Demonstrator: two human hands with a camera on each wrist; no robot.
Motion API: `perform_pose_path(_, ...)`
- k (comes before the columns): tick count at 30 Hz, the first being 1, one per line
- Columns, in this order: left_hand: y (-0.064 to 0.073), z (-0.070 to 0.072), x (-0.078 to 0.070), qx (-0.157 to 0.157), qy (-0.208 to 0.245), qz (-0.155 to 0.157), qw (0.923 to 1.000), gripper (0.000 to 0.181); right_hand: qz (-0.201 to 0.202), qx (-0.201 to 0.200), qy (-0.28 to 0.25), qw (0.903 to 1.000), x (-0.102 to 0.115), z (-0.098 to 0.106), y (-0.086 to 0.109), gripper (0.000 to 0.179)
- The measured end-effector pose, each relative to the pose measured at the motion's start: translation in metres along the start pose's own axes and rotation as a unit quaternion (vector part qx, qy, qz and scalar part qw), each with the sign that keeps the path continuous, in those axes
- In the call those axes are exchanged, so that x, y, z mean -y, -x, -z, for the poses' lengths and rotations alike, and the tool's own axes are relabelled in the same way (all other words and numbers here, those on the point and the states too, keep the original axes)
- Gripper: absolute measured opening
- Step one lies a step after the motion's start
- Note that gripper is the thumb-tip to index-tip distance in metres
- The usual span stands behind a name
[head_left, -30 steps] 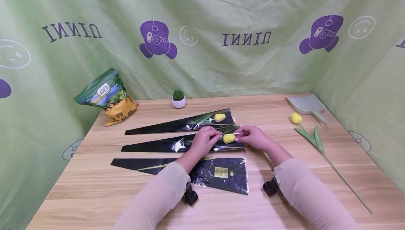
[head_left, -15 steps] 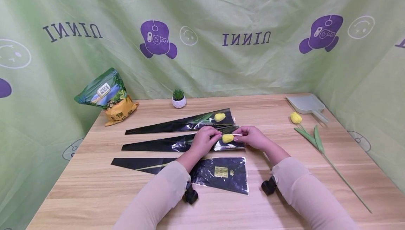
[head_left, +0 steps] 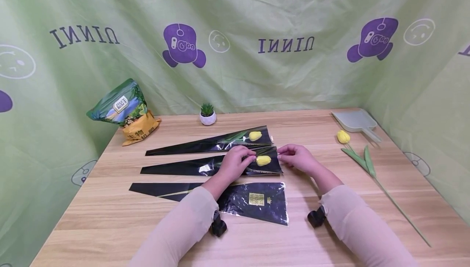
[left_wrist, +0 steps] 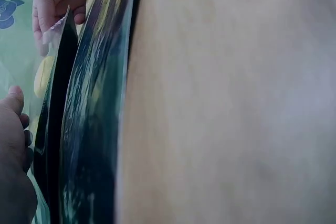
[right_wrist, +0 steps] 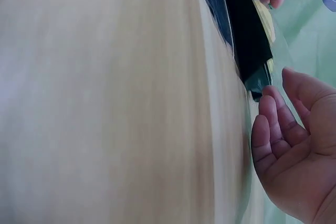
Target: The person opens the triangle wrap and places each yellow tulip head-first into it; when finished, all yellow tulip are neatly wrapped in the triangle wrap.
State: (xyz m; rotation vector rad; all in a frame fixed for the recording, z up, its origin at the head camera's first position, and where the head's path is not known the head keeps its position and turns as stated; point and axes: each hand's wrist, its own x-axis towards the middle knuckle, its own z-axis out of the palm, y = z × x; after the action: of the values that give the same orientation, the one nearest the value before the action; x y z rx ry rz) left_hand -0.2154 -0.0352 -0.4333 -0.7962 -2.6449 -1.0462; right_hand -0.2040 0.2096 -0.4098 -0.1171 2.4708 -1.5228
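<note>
A yellow tulip (head_left: 263,160) lies at the wide end of the middle black flower sleeve (head_left: 176,166), which has a clear film front. My left hand (head_left: 236,162) pinches this sleeve just below the bloom; its fingertips partly hide the stem. At the sleeve's wide mouth, my right hand (head_left: 298,159) has its fingertips at the edge, with thumb and fingers apart in the right wrist view. A second sleeve (head_left: 191,146) behind it holds another yellow tulip (head_left: 255,136). Nearer me lies a flat sleeve (head_left: 253,201) with gold print, partly under my left forearm.
A loose yellow tulip (head_left: 343,137) with a long green stem lies on the right of the wooden table (head_left: 264,246). Behind it is a pale dustpan (head_left: 354,121). A small potted plant (head_left: 207,115) and a green and orange bag (head_left: 128,112) stand at the back.
My right hand has drawn slightly right, off the bloom to the sleeve's mouth. The tulip has shifted slightly left, and the film now lies flatter. My left hand stays nearly in place.
</note>
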Motion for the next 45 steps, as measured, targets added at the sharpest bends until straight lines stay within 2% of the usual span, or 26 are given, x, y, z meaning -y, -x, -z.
perform_pose_path(7,0.010,0.008,0.000,0.002,0.012,-0.004,0.9999,0.022,-0.003,-0.012,0.021,0.9997,-0.005,0.015,0.011,0.038)
perform_pose_path(17,0.039,0.021,-0.010,0.019,0.035,-0.037,0.9986,0.024,0.007,-0.053,0.071,0.9961,-0.014,0.042,0.042,0.038)
perform_pose_path(26,0.070,0.017,-0.021,0.052,0.026,-0.087,0.9946,0.022,0.015,-0.108,0.102,0.9888,-0.023,0.072,0.083,0.043)
perform_pose_path(30,0.081,0.012,-0.027,0.075,0.033,-0.093,0.9923,0.021,0.015,-0.137,0.089,0.9864,-0.032,0.085,0.098,0.045)
perform_pose_path(33,0.086,0.009,-0.029,0.090,0.034,-0.091,0.9912,0.021,0.022,-0.155,0.070,0.9852,-0.039,0.095,0.107,0.036)
perform_pose_path(36,0.089,0.006,-0.030,0.098,0.031,-0.087,0.9909,0.021,0.024,-0.172,0.066,0.9827,-0.044,0.105,0.116,0.019)
perform_pose_path(38,0.090,0.004,-0.029,0.099,0.027,-0.084,0.9911,0.021,0.020,-0.183,0.073,0.9803,-0.046,0.112,0.122,0.016)
perform_pose_path(45,0.088,0.002,-0.029,0.103,-0.003,-0.086,0.9909,0.025,-0.028,-0.191,0.152,0.9694,-0.058,0.133,0.138,0.047)
